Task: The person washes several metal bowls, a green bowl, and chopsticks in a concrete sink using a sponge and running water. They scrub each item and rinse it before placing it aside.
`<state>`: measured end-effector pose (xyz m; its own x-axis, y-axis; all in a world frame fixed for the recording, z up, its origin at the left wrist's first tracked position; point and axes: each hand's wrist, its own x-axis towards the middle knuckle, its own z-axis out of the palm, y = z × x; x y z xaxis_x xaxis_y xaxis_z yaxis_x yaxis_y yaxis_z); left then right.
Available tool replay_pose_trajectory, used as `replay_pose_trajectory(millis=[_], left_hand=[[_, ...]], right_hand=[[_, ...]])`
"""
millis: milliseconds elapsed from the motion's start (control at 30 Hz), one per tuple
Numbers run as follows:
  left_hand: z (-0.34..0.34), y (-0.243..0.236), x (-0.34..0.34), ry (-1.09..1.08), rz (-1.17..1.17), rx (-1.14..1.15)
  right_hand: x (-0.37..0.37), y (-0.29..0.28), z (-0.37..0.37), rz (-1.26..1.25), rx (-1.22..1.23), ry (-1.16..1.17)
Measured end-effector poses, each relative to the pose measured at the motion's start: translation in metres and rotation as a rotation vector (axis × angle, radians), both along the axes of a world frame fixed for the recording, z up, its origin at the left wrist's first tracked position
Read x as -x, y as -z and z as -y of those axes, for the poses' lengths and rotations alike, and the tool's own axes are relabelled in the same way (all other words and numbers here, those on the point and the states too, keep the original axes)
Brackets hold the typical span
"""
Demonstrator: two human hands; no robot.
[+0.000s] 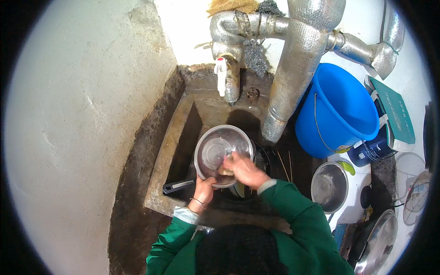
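White light is falling brightly on the wall (82, 114), while the sink (172, 151) is lying dimmer, dark shadow pooling inside. Foil pipes (295, 68) and the lid (382, 238) are giving off patchy glare. The right hand (247, 169) is showing blur; the bowl (213, 153) is reading sharper. Fisheye distortion is bending straight edges near the rim, and black vignetting is closing off the corners.

From the metal bowl (212, 153), a narrow gap runs at 9 to 10 o'clock beside the sink (169, 151) rim; more room opens at 12, below the tap (221, 77). The foil-wrapped pipe (293, 80) blocks 2 o'clock; a black handle (176, 187) juts at 8.
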<state>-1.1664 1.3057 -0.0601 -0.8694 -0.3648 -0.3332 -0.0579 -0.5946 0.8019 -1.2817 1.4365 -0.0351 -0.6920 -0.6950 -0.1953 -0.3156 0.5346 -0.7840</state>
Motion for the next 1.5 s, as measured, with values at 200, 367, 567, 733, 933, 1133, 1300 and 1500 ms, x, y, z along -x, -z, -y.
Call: replay_pose_trajectory(millis=[200, 367, 567, 733, 933, 1133, 1300, 1500], left_hand=[[-0.017, -0.013, -0.008, 0.184, 0.106, -0.141], [0.006, 0.002, 0.001, 0.128, -0.031, -0.101], [0.002, -0.002, -0.005, 0.225, 0.109, -0.109], [0.011, 0.017, -0.006, 0.255, 0.023, 0.066], [0.063, 0.052, -0.005, -0.024, -0.027, 0.598], [0.033, -0.013, 0.000, 0.157, -0.024, 0.060], [-0.029, -0.043, 0.005, 0.658, -0.188, 0.013], [-0.023, -0.020, 0.032, 0.760, -0.150, 0.265]], right_hand=[[0.017, -0.009, 0.023, -0.502, 0.289, 0.018], [-0.012, -0.003, 0.017, -0.304, 0.254, -0.421], [0.026, -0.037, 0.015, -0.854, 0.090, -0.005], [-0.018, -0.006, 0.031, -0.195, 0.388, -0.151], [-0.017, 0.039, -0.056, -0.634, 0.033, -0.264], [-0.033, -0.018, -0.098, 0.425, 0.312, 0.393], [-0.059, -0.042, -0.135, 0.276, 0.537, 0.709], [-0.112, -0.118, -0.260, 0.216, 0.344, 1.108]])
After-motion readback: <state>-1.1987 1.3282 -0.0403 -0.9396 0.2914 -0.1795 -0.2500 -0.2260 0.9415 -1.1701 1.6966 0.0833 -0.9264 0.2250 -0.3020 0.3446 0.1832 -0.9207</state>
